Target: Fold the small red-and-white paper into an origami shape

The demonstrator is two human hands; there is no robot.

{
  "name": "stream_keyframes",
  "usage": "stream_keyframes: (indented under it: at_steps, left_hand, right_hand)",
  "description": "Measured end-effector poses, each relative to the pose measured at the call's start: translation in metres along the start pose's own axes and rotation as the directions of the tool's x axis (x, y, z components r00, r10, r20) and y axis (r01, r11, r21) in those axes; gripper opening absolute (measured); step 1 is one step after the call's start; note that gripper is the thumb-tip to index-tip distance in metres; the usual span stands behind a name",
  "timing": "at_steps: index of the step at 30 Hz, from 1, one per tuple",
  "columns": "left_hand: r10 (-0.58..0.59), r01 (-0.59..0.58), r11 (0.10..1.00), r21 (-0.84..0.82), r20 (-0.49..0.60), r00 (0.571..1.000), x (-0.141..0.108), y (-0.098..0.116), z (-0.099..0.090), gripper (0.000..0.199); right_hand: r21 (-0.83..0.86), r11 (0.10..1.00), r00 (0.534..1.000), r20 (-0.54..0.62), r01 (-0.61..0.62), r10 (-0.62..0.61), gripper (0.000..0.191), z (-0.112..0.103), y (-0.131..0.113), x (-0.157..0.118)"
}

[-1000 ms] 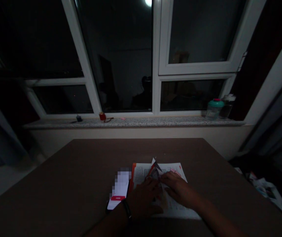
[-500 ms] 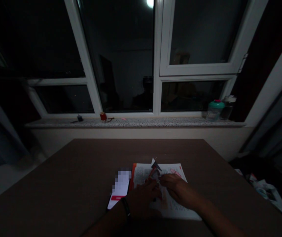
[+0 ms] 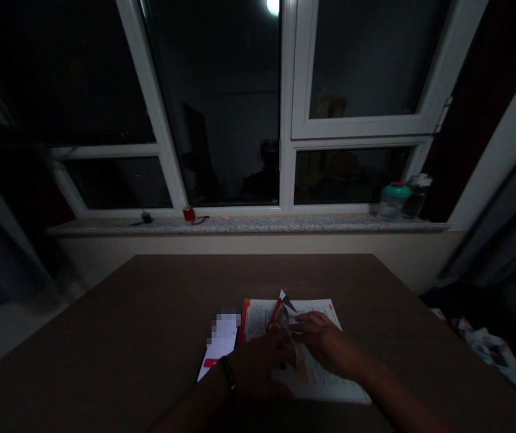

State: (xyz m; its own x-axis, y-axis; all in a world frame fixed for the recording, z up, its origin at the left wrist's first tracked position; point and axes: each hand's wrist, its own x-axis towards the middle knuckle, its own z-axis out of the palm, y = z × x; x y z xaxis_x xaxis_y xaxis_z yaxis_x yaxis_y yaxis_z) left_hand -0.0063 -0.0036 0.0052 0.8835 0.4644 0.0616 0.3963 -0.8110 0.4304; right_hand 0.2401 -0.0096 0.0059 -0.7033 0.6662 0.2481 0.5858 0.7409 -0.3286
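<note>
Lying leftmost on the brown table (image 3: 150,313), a lit phone (image 3: 225,343) sits so close to the left wrist, the one with the dark band (image 3: 228,371), that I'd worry about it: one sideways sweep of that forearm could shove it askew. The left hand (image 3: 258,364) comes in low from the near side, back up, fingers bent over towards the middle, thumb reaching out along the near side. Between the two hands is the folded paper (image 3: 280,319), resting on an open-looking booklet (image 3: 321,388), with its pointed tip poking past the far edge. Thin stuff like that could crease crooked or tear, I'd say, if the fingers on either side pressed or pulled unevenly; and since the booklet is loose underneath, a hard push might skid both along. From the other side the right hand (image 3: 323,346) slants in, palm down, knuckles slightly raised, fingertips pointing left at the paper, its forearm running back to the near right. The hands are close together, fingers nearly meeting over the paper; whether either one truly pinches it, I cannot tell in this gloom
</note>
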Motion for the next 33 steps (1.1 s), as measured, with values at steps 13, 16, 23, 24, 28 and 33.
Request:
stream_keyframes:
  at_steps: [13, 16, 23, 24, 28, 33]
  left_hand:
    - [0.027, -0.027, 0.999, -0.024, 0.006, 1.000, -0.002, 0.000, -0.004, 0.056]
    - [0.027, -0.027, 0.999, -0.025, 0.010, 1.000, -0.002, 0.000, -0.004, 0.055]
    - [-0.007, 0.008, 1.000, -0.022, 0.040, 0.999, -0.002, 0.003, -0.008, 0.053]
    - [-0.011, 0.012, 1.000, -0.017, 0.042, 0.999, -0.002, 0.003, -0.008, 0.053]
    - [-0.001, 0.000, 1.000, 0.005, 0.038, 0.999, -0.003, 0.002, -0.006, 0.052]
    - [-0.002, 0.002, 1.000, 0.019, 0.040, 0.999, -0.004, 0.002, -0.006, 0.050]
  right_hand:
    - [-0.067, 0.998, 0.999, 0.044, -0.018, 0.021, 0.063, -0.002, 0.006, -0.003]
    - [-0.051, 0.999, 0.999, 0.039, -0.004, 0.006, 0.057, -0.003, 0.006, -0.003]
    - [0.002, 0.999, 0.999, -0.030, 0.041, -0.040, 0.049, 0.005, 0.014, -0.001]
    - [0.001, 0.999, 0.999, -0.034, 0.036, -0.036, 0.050, 0.005, 0.014, -0.001]
    - [-0.001, 1.000, 1.000, -0.009, 0.025, -0.025, 0.055, 0.002, 0.011, -0.001]
    - [0.005, 1.000, 1.000, 0.024, 0.019, -0.019, 0.052, -0.005, 0.007, -0.001]
